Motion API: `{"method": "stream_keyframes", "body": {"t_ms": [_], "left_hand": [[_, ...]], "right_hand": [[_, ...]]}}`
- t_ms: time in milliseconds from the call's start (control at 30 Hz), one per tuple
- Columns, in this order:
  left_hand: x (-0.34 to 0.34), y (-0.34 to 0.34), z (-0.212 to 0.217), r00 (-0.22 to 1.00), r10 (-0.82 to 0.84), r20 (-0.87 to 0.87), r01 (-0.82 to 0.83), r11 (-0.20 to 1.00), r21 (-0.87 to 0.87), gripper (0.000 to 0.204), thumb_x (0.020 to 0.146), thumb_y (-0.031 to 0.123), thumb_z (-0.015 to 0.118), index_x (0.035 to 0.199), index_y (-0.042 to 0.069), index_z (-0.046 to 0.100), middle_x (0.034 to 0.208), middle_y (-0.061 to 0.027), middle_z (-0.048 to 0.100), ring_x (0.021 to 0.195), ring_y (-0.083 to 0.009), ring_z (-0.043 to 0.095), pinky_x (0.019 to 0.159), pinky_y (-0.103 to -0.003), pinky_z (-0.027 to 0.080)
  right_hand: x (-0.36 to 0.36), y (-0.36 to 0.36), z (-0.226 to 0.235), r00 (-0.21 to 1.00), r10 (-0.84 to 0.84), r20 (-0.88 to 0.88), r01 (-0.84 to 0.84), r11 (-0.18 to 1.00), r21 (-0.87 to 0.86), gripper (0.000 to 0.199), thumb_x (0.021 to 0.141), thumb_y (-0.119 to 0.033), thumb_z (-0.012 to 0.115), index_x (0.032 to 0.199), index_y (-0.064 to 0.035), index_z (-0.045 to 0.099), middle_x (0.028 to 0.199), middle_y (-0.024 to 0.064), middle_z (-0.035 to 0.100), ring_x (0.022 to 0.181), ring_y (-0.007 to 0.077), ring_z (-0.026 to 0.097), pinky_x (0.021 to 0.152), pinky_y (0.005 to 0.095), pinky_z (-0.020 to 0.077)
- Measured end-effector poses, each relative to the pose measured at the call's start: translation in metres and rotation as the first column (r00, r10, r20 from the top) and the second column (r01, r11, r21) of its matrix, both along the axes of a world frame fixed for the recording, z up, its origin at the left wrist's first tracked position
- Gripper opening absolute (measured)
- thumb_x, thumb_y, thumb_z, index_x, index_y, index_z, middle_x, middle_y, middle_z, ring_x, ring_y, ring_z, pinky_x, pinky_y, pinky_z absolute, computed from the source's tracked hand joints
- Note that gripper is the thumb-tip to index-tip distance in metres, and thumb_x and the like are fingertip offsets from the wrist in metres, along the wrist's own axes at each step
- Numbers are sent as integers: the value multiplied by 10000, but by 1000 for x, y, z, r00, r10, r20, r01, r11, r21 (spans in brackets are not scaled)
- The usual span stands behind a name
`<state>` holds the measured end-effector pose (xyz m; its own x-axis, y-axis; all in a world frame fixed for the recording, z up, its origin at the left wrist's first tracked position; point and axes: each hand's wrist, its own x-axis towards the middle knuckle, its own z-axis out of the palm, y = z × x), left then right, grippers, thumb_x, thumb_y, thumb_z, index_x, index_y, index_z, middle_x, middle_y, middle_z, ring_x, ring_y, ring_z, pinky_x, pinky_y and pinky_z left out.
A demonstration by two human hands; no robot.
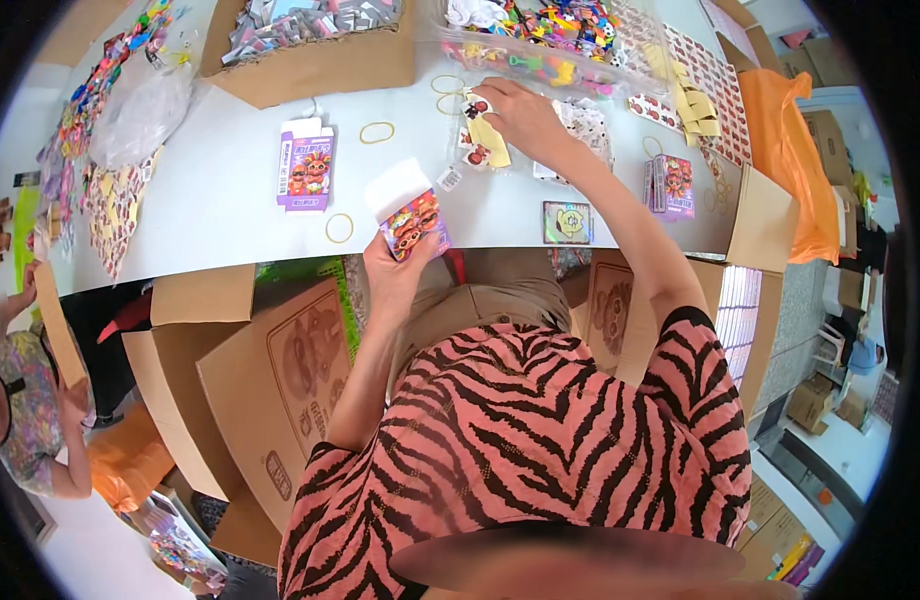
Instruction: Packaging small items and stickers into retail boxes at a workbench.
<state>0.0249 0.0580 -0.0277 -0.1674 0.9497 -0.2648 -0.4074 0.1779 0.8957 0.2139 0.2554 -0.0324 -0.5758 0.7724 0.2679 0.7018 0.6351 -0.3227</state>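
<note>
1. A purple carton (307, 172) lies leftmost of the items discussed, flat on the table (240, 215), its long axis running away from the person, white flap at the far end.
2. The left hand (395, 268) grips an illustrated box (416, 226) between thumb and fingers at the table's near edge. The box's long axis leans away and leftward; its raised white flap (400, 186) is at the far end.
3. The sticker strips (477, 142) lie on the table beyond and to the right of that box, apart from it, running mostly away from the person.
4. The right hand (523, 118) is the nearer one to the strips: it reaches in from their right, fingers bent over their far end. Whether it pinches one, I cannot tell.
5. A cartoon card (567, 223) lies farther right, near the table's edge.
</note>
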Motion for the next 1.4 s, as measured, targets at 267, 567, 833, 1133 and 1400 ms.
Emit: {"method": "stream_keyframes", "body": {"t_ms": [267,567,833,1133,1400], "left_hand": [[1,-4,0,1000,12,-4,-12,1000,-3,291,842,43,649,1113,-27,571,1023,-60,637,887,-110,609,764,-281,556],[0,3,15,973,-130,-193,130,991,-13,302,809,41,674,1098,-19,609,980,-52,668,881,-96,601,803,-257,483],[10,8,14,957,-146,-250,171,982,82,324,786,42,685,1097,-11,609,954,-38,669,854,-80,586,785,-247,479],[12,9,20,911,-189,-366,227,972,62,338,781,39,685,1105,-10,601,944,-42,668,848,-77,586,779,-244,478],[10,10,0,980,-62,-187,84,990,112,321,795,29,681,1095,-40,593,965,-62,667,863,-87,594,780,-246,490]], "right_hand": [[0,13,-14,989,-26,143,18,998,54,205,790,-130,598,988,-87,572,1014,66,597,932,265,604,720,385,514],[5,-15,64,913,-37,-407,-135,913,-385,99,841,-119,636,874,-26,646,837,30,663,706,108,597,618,253,473],[-11,-70,125,890,157,-427,-363,811,-458,78,844,-67,619,894,-18,652,824,30,660,699,95,586,594,242,453],[-20,-89,101,874,437,-212,-454,890,-39,130,791,-105,665,916,-68,674,864,61,657,708,198,629,617,323,509],[4,-34,89,977,-24,-213,-43,952,-304,137,850,-94,603,963,-45,664,841,70,665,623,125,575,575,261,458]]}}
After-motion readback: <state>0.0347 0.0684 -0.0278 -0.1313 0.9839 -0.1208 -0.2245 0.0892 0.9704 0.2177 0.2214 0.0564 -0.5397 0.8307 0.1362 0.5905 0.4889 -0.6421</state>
